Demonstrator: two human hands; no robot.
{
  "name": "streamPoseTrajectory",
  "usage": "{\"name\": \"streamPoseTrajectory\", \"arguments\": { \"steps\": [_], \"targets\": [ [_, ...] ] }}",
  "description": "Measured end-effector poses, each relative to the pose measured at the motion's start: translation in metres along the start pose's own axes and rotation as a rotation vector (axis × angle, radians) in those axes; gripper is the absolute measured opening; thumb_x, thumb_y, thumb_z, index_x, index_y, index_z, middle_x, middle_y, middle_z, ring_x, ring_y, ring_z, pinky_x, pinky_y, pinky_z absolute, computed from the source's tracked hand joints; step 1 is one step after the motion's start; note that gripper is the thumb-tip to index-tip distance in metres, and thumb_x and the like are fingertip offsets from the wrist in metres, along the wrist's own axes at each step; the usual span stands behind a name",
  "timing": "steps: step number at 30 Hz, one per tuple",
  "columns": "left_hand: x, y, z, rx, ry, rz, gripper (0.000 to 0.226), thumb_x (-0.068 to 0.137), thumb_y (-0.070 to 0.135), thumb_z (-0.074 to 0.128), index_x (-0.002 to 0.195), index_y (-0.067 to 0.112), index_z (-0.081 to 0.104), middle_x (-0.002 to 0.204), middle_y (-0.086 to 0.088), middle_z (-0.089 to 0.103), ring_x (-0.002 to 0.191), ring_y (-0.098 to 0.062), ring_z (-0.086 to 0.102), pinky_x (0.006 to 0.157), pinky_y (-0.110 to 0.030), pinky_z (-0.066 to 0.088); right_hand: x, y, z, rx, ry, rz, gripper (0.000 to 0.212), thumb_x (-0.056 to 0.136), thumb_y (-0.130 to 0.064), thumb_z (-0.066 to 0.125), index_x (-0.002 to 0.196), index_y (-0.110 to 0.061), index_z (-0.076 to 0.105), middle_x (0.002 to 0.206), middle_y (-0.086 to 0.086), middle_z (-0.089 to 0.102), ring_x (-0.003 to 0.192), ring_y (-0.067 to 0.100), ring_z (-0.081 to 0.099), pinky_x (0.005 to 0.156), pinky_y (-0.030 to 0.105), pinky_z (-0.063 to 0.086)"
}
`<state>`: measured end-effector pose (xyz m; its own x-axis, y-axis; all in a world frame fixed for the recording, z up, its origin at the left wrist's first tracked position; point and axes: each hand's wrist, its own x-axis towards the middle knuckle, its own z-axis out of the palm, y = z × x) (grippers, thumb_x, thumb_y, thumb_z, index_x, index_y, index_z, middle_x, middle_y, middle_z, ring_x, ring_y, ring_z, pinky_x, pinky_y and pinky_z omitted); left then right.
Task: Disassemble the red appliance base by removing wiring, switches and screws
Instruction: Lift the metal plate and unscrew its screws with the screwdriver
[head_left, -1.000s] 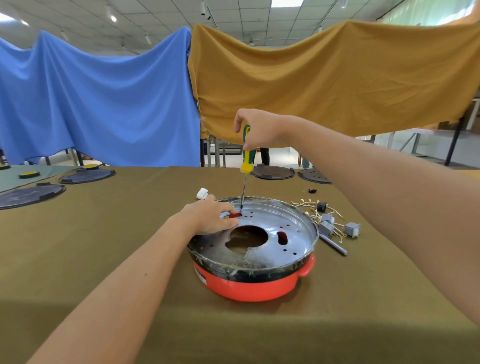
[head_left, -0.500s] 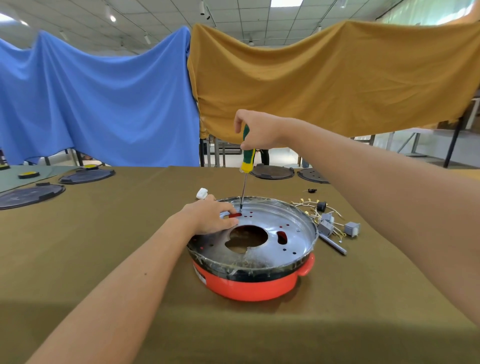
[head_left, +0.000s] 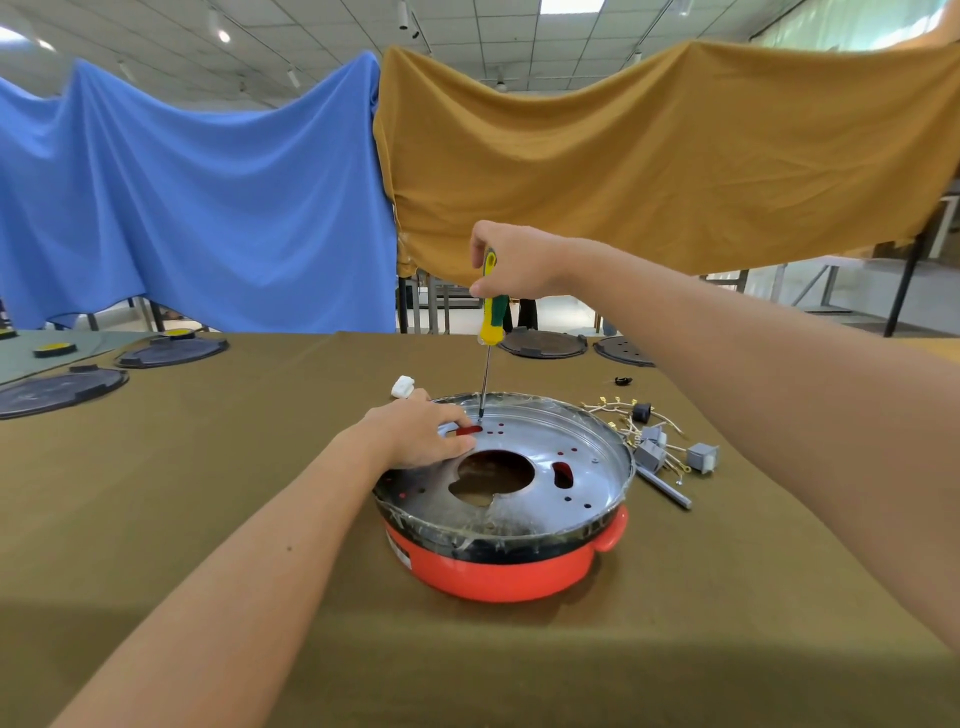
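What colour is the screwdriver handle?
Yellow and green screwdriver handle, seen in the head view.

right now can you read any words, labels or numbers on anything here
None can be read.
White sticker on the red base: print too small and blurred to read.
Screwdriver handle: no lettering shows.
Grey switches beside the base: no marking can be made out.

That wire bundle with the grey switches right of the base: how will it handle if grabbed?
The wire bundle will probably be floppy: thin leads sprawl loosely on the table. It looks light, though the grey switches would likely dangle and swing. Tangled leads may drag neighbouring parts along.
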<state>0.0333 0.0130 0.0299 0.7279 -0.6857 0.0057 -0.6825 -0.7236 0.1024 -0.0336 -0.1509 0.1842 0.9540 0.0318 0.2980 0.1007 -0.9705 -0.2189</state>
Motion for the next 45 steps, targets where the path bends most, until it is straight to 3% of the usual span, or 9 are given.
{"name": "streamPoseTrajectory", "arguments": {
  "steps": [7, 12, 16, 21, 26, 30, 33, 42, 45],
  "targets": [
    [0.0, -0.001, -0.001, 0.005, -0.003, -0.003, 0.048, 0.092, 0.068, 0.04, 0.136, 0.05, 0.045, 0.135, -0.01, 0.039, 0.114, -0.031, 0.053, 0.097, -0.045, 0.046, -0.003, -0.002, 0.0, 0.192, -0.016, 0.065, 0.04, 0.082, 0.006, 0.05, 0.119, -0.007, 0.049, 0.089, 0.003, 0.047, 0.073, 0.015, 0.044, 0.059, 0.027, 0.039],
    [0.0, 0.0, -0.001, 0.0, -0.004, -0.004, 0.047, 0.092, 0.068, 0.04, 0.135, 0.05, 0.045, 0.135, -0.01, 0.039, 0.114, -0.031, 0.052, 0.097, -0.044, 0.046, -0.001, 0.002, 0.001, 0.035, -0.055, 0.075, 0.024, 0.088, -0.018, 0.054, 0.11, -0.014, 0.046, 0.089, 0.004, 0.052, 0.073, 0.019, 0.047, 0.057, 0.03, 0.036],
    [-0.001, 0.001, -0.001, -0.003, -0.003, -0.003, 0.047, 0.092, 0.067, 0.04, 0.135, 0.048, 0.046, 0.132, -0.01, 0.04, 0.111, -0.03, 0.053, 0.093, -0.041, 0.045, 0.002, 0.004, 0.003, -0.07, 0.006, 0.05, 0.036, 0.098, -0.05, 0.051, 0.105, -0.015, 0.042, 0.083, -0.005, 0.047, 0.071, 0.012, 0.045, 0.058, 0.029, 0.034],
    [-0.002, 0.001, -0.001, 0.002, -0.006, -0.007, 0.046, 0.093, 0.066, 0.04, 0.135, 0.049, 0.045, 0.134, -0.01, 0.04, 0.113, -0.031, 0.052, 0.098, -0.045, 0.046, 0.002, 0.006, 0.008, 0.087, 0.031, -0.025, 0.021, 0.097, -0.02, 0.061, 0.11, -0.015, 0.047, 0.086, -0.002, 0.047, 0.073, 0.015, 0.045, 0.06, 0.027, 0.037],
    [-0.001, 0.001, -0.002, 0.009, -0.011, -0.01, 0.048, 0.093, 0.066, 0.039, 0.137, 0.048, 0.044, 0.139, -0.012, 0.037, 0.118, -0.033, 0.051, 0.1, -0.048, 0.045, -0.001, 0.0, 0.003, 0.305, -0.011, 0.03, 0.039, 0.082, 0.007, 0.055, 0.116, -0.01, 0.048, 0.09, 0.001, 0.049, 0.072, 0.013, 0.046, 0.059, 0.025, 0.038],
    [0.0, 0.001, -0.002, 0.005, -0.006, -0.003, 0.047, 0.093, 0.066, 0.04, 0.136, 0.047, 0.045, 0.137, -0.011, 0.039, 0.115, -0.032, 0.052, 0.099, -0.047, 0.046, 0.001, -0.001, 0.008, 0.125, 0.028, 0.042, 0.023, 0.092, -0.022, 0.059, 0.108, -0.011, 0.047, 0.083, -0.001, 0.048, 0.071, 0.015, 0.044, 0.057, 0.027, 0.033],
    [0.0, 0.0, -0.001, 0.005, -0.003, -0.003, 0.048, 0.093, 0.066, 0.04, 0.137, 0.048, 0.045, 0.138, -0.011, 0.038, 0.118, -0.032, 0.051, 0.099, -0.046, 0.045, 0.003, 0.001, 0.009, -0.08, 0.066, 0.037, 0.034, 0.1, -0.047, 0.051, 0.103, -0.014, 0.04, 0.079, -0.001, 0.046, 0.067, 0.013, 0.043, 0.056, 0.029, 0.032],
    [-0.001, 0.001, -0.001, 0.02, -0.007, -0.004, 0.048, 0.093, 0.066, 0.039, 0.137, 0.047, 0.044, 0.143, -0.013, 0.035, 0.121, -0.033, 0.05, 0.096, -0.044, 0.043, 0.0, 0.0, 0.004, 0.275, 0.02, 0.013, 0.037, 0.085, 0.004, 0.061, 0.118, -0.009, 0.049, 0.09, 0.001, 0.048, 0.073, 0.013, 0.046, 0.061, 0.025, 0.041],
    [-0.002, 0.001, -0.002, 0.017, -0.004, -0.006, 0.047, 0.093, 0.066, 0.039, 0.136, 0.047, 0.045, 0.14, -0.012, 0.037, 0.118, -0.032, 0.051, 0.095, -0.043, 0.044, 0.001, -0.002, 0.005, 0.277, -0.005, 0.041, 0.033, 0.083, 0.0, 0.06, 0.115, -0.008, 0.05, 0.091, 0.0, 0.047, 0.076, 0.014, 0.046, 0.06, 0.026, 0.038]
  ]
}}
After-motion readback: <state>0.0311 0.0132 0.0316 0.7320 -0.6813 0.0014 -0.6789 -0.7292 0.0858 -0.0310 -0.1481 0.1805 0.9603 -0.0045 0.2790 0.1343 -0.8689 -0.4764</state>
